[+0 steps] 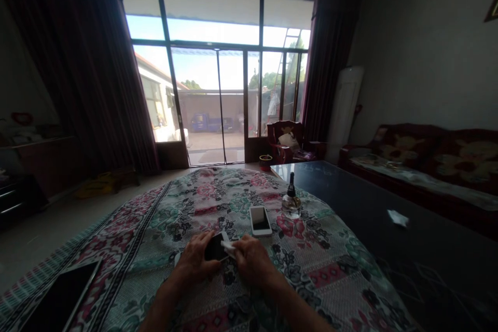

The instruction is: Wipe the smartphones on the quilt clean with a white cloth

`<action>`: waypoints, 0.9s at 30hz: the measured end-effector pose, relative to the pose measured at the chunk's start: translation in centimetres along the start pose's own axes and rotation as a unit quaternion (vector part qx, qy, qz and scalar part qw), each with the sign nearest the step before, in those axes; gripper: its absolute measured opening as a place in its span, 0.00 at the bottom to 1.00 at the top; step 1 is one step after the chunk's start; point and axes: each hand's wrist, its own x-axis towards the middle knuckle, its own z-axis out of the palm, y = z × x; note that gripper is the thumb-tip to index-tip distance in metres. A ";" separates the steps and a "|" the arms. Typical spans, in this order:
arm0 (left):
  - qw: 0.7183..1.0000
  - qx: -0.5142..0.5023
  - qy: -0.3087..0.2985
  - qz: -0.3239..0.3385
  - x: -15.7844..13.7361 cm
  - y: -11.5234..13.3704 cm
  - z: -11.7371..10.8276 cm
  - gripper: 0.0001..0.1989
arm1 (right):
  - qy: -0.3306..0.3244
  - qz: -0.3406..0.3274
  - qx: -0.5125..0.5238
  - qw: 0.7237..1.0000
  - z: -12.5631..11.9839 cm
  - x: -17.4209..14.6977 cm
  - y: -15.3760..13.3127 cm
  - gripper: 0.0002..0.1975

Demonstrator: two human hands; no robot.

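My left hand (193, 257) is closed around the edges of a phone (213, 250) with a dark screen and a pale frame, low over the cloth. My right hand (252, 260) pinches a small white wad (229, 246), tissue or cloth, against the phone's right side. Just beyond my hands a second white phone (260, 221) lies face up. To its right stands a clear glass bottle (291, 205) with a tall black top. Something pale, partly hidden, shows at the left edge of my left hand.
A flowered tablecloth (163, 233) covers the table. A large dark-screened device (62, 295) lies at the lower left. On the right, a dark glossy table (350, 202) carries a crumpled white tissue (398, 218). Beyond are a wooden armchair (277, 140), a sofa (428, 155) and glass doors.
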 end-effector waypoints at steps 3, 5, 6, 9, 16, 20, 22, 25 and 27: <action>0.998 -0.055 0.020 -0.016 0.1 -0.4 -1.0 0.39 | 0.067 0.016 0.067 0.995 -0.9 2.1 0.1 0.13; 0.994 -0.104 0.022 -0.019 0.0 -0.8 -2.0 0.38 | 0.126 0.029 0.101 0.986 -1.1 3.7 0.0 0.14; 0.991 -0.129 0.018 -0.022 -0.1 -0.9 -2.5 0.38 | 0.144 0.034 0.112 0.983 -1.0 4.3 -0.2 0.14; 0.980 -0.195 0.001 -0.045 -0.5 -1.5 -3.7 0.37 | 0.179 0.035 0.157 0.971 -0.2 5.5 -0.9 0.15; 0.956 -0.290 -0.006 -0.051 -0.9 -2.5 -4.7 0.33 | 0.197 -0.008 0.231 0.953 2.1 5.1 -2.6 0.12; 0.943 -0.328 -0.013 -0.050 -0.9 -2.9 -4.7 0.33 | 0.184 -0.045 0.262 0.946 2.3 4.9 -3.3 0.11; 0.940 -0.337 -0.008 -0.053 -1.0 -3.3 -4.8 0.33 | 0.182 -0.063 0.276 0.941 2.3 4.7 -3.8 0.11; 0.937 -0.344 0.008 -0.059 -1.0 -3.7 -5.1 0.33 | 0.186 -0.091 0.287 0.935 2.0 4.3 -4.9 0.10; 0.936 -0.347 0.020 -0.060 -1.1 -3.8 -5.4 0.33 | 0.188 -0.109 0.293 0.931 1.8 4.0 -5.6 0.09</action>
